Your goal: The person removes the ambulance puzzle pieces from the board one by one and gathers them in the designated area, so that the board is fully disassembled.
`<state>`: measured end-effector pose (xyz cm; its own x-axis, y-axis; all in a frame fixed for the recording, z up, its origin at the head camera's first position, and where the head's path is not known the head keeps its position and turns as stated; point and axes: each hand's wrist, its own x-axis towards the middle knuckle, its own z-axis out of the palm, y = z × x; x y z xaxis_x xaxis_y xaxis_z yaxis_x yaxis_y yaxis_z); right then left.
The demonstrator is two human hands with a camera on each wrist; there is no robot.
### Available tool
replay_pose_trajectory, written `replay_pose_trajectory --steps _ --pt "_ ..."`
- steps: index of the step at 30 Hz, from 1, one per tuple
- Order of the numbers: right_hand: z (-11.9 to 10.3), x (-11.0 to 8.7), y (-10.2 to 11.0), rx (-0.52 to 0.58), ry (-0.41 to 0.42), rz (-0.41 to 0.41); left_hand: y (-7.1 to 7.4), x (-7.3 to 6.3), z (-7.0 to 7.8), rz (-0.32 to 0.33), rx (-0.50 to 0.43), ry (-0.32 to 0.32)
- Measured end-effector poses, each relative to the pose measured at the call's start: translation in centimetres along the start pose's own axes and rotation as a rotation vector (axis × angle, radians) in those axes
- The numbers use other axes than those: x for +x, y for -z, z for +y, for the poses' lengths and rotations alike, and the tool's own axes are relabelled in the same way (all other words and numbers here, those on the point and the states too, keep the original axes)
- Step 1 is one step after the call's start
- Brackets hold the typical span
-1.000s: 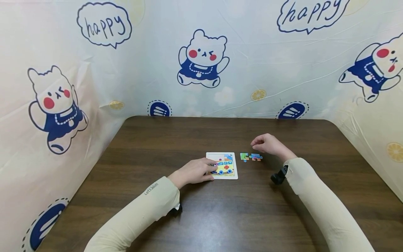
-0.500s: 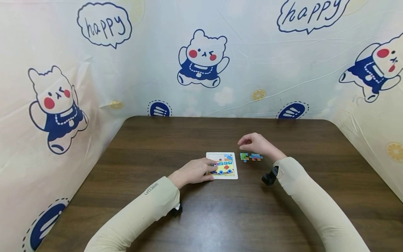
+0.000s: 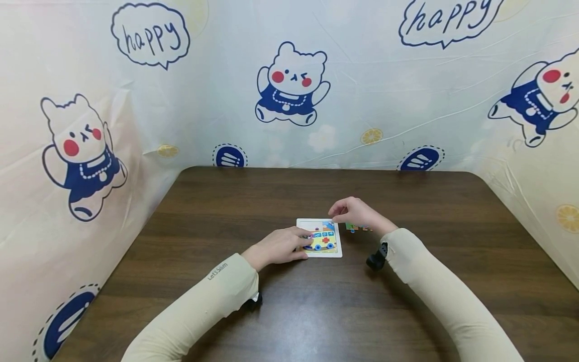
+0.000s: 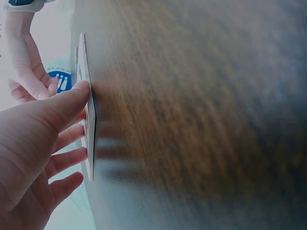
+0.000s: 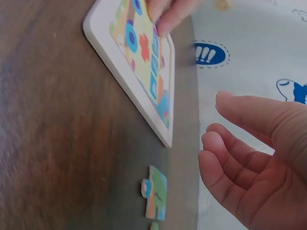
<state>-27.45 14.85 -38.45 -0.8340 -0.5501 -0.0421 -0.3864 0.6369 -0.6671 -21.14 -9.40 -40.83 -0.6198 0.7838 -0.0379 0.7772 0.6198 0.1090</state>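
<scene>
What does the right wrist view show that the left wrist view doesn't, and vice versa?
Only right wrist: the printed yellow ambulance with a red cross and the printed face of a loose green-and-blue jigsaw piece.

Only left wrist: the left thumb, at the edge of the white-framed rectangular puzzle tray.

Both: that tray, the brown wooden table, parts of the left hand and right hand, and a blue badge print on the pale backdrop.
</scene>
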Motion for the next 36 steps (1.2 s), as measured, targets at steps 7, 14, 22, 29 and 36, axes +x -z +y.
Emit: replay_pose_trajectory --steps 7,14,22,29,36 --pt "-0.1 0.4 -1.2 -0.016 0.02 -0.041 0.1 -0.1 0.1 0.002 -0.002 -0.004" --pt "0.0 0.7 -2.2 -0.047 0.028 -0.08 0.2 -0.1 0.1 -0.006 0.018 -0.009" --pt "0.1 0.9 -2.8 -0.078 -0.002 -0.094 0.2 0.0 0.1 -0.003 0.025 -0.01" --pt "-0.1 0.9 -3.1 -0.083 -0.014 -0.094 0.2 0.0 0.1 -0.009 0.019 -0.002" --pt "-0.4 1.0 -3.3 -0.106 -0.062 -0.092 0.2 -0.1 0.1 -0.008 0.018 -0.003"
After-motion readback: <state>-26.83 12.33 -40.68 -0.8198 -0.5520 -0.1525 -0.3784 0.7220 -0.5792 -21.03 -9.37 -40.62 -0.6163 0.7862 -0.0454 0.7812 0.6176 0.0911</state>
